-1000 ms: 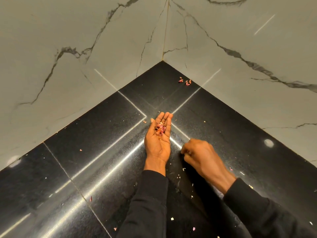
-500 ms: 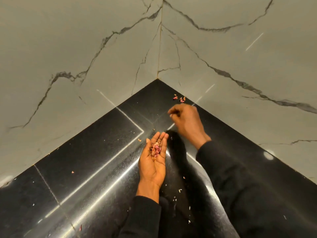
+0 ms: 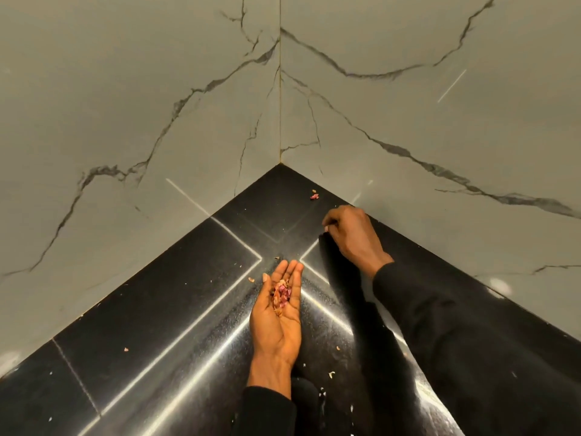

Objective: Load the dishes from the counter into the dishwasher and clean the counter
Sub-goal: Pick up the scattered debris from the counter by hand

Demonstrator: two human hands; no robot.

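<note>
Two hands are over the dark corner of the counter [image 3: 151,309]. The left hand [image 3: 276,319] lies palm up on the stone, fingers straight, pressed together and slightly cupped. It carries a small heap of peel scraps [image 3: 281,295], pink and tan, across the base of the fingers. At about 1 o'clock from it, well apart, the right hand [image 3: 353,237] sits knuckles up with its fingers curled under against the thumb; whether anything is pinched inside cannot be told. Its outer edge is just beside the foot of the right wall [image 3: 440,136], so there is no room on that side. At 11 o'clock from the right hand, near the corner, a little cluster of pink scraps [image 3: 314,196] lies on the counter, untouched. The left wall [image 3: 125,105] and the right one meet at 12 o'clock and shut the counter into a wedge; open stone runs toward 8 o'clock and 4 o'clock. Loose crumbs [image 3: 126,349] dot the surface: one at 9 o'clock just beside the left fingers, others at 5 o'clock near the wrist. Black sleeves [image 3: 471,341] cover both forearms, the right one crossing the counter's 4 o'clock side.
</note>
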